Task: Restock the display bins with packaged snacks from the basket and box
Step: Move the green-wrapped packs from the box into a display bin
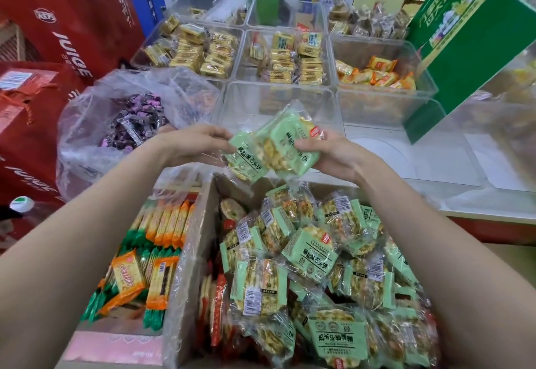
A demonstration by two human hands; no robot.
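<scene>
Transfer step: my left hand (200, 143) and right hand (327, 152) each pinch green cracker packets (272, 148); next, release into the empty clear bin (278, 93) at 12 o'clock.

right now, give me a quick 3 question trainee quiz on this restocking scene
1. True or false: both hands hold green snack packets.
2. Which clear bin directly beyond the hands has no stock? A) the near middle bin B) the bin of orange packets
3. Fill in: the clear plastic bag on the left holds ____ wrapped candies.

Key: 1 true; 2 A; 3 purple. The left hand and right hand pinch the packets above the cardboard box.
</scene>
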